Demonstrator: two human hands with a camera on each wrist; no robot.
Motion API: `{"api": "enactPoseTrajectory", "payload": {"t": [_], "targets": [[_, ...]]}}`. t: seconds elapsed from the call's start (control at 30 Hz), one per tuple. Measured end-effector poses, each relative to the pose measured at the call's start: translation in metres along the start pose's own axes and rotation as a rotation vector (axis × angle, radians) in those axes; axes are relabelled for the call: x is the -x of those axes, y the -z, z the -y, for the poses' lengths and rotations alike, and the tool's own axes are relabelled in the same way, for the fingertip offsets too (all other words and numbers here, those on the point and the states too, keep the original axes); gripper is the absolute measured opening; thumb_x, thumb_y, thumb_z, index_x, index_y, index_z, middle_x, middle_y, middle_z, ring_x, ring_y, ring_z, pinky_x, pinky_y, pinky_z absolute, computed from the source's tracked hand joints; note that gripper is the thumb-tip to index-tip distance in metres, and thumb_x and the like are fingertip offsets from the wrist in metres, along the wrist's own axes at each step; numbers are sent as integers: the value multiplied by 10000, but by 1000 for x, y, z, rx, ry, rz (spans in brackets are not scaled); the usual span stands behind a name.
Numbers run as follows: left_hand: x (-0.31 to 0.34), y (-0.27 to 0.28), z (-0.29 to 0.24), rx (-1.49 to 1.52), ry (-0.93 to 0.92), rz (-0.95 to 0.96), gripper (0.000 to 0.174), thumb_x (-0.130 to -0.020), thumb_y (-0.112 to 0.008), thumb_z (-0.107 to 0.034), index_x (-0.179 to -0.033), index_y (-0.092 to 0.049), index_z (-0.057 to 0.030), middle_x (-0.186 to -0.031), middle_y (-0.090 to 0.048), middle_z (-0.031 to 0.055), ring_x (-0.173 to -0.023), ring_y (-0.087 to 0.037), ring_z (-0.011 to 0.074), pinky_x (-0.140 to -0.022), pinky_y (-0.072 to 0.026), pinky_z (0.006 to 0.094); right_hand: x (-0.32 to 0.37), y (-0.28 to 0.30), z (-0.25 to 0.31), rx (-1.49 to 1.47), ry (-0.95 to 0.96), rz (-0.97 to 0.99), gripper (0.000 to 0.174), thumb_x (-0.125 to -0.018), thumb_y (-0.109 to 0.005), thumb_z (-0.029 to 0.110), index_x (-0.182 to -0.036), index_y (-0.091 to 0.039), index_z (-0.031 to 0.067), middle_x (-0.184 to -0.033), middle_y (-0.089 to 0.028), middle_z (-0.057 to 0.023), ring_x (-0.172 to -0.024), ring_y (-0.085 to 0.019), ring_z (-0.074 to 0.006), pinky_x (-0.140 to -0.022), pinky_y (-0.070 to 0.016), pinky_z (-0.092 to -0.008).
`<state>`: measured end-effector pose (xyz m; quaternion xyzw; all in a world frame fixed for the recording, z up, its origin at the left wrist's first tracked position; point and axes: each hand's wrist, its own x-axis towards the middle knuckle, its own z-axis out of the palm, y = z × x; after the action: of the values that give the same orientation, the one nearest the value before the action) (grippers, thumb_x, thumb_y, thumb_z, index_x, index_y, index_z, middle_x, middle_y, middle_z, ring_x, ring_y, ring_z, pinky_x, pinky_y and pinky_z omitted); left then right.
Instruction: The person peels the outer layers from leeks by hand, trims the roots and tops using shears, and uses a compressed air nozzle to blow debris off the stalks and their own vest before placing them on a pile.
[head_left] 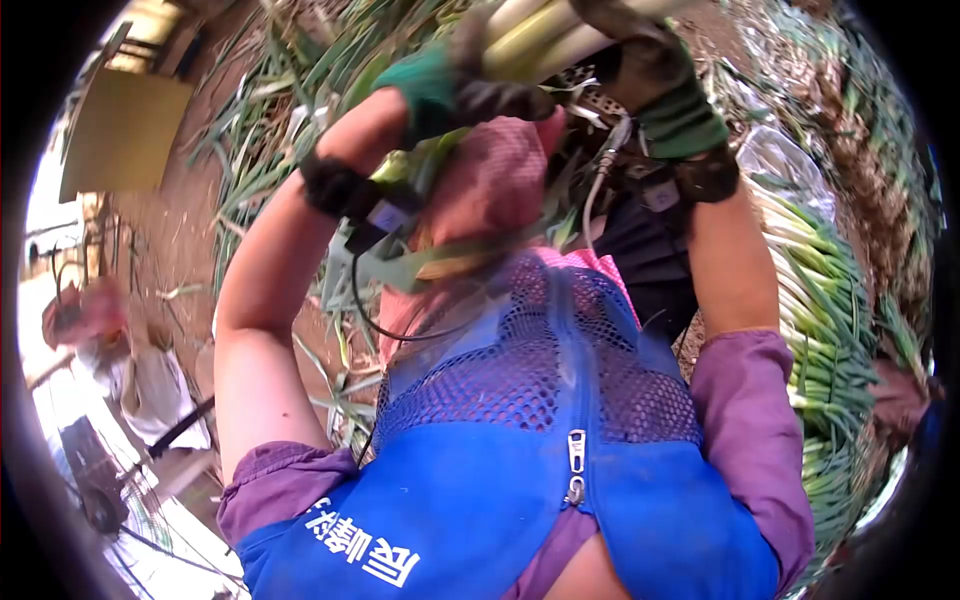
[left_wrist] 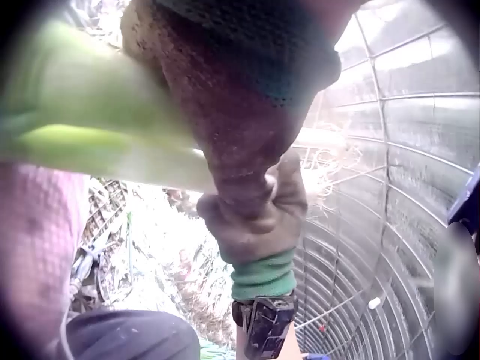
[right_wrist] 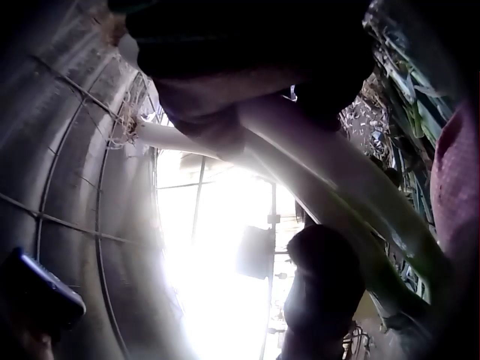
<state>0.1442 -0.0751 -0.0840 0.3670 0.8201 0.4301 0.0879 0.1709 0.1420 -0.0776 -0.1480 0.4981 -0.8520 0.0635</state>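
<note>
Thick green onions (head_left: 545,45) with white stalks stretch between my two hands at the top of the head view. My left hand (head_left: 470,85), in a dirty brown glove with green cuff, grips them toward the greener part. Farther along the pale stalks, my right hand (head_left: 645,75), gloved alike, holds them near the root end. The right wrist view shows the white stalks (right_wrist: 300,161) passing under the right hand (right_wrist: 240,90), with stringy roots (right_wrist: 129,127) beyond it. Left of the gloves in the left wrist view, the green stalks (left_wrist: 97,120) are blurred.
A hose (head_left: 598,185) with a metal fitting hangs below the right hand. Many green onions (head_left: 815,310) lie in a row at the right. Loose leaves (head_left: 265,130) litter the soil. A yellowish board (head_left: 125,130) stands at left, near another person (head_left: 135,360). Ribbed greenhouse sheeting (left_wrist: 405,135) curves overhead.
</note>
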Motion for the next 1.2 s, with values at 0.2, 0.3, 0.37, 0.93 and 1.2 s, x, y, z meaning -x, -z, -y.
{"api": "enactPoseTrajectory", "payload": {"t": [0.2,0.3,0.37,0.93,1.2], "targets": [[1,-15,2,-26,74,-114,855,-683,-885,-279,-1380,-451,-43,-1172,-662,150,-1088,-648,257,-934,-530,385,8,-15,3,13,-65,-35,443,-921,-669,233,-1226,-561,-69,-1080,-678,-208,-990,-682,-320,-909,-572,-411],[-9,-12,-8,13,143,18,717,-690,-858,-236,-1305,-544,-45,-1090,-696,124,-1038,-669,230,-911,-535,371,16,-15,12,182,-47,-82,431,-924,-662,227,-1219,-565,-72,-1074,-678,-203,-983,-682,-322,-900,-573,-418],[-8,-13,-12,16,164,35,612,-700,-831,-221,-1253,-610,-77,-1094,-707,106,-1026,-675,225,-889,-539,373,21,-12,10,178,-37,-138,458,-941,-632,245,-1251,-542,-80,-1114,-661,-205,-1041,-658,-328,-946,-543,-431],[-36,-30,15,138,223,152,617,-681,-899,-283,-1167,-617,-29,-1015,-688,77,-911,-646,157,-834,-534,324,85,24,54,1305,375,-6,269,-890,-707,124,-1125,-657,3,-927,-728,-128,-820,-721,-195,-702,-592,-306],[-34,-44,-2,-93,290,185,743,-655,-908,-314,-1263,-561,-64,-1098,-697,144,-1008,-673,257,-890,-529,379,58,15,36,2339,564,199,538,-896,-664,197,-1416,-527,193,-1431,-559,-82,-1357,-477,-259,-1224,-225,-412]]}}
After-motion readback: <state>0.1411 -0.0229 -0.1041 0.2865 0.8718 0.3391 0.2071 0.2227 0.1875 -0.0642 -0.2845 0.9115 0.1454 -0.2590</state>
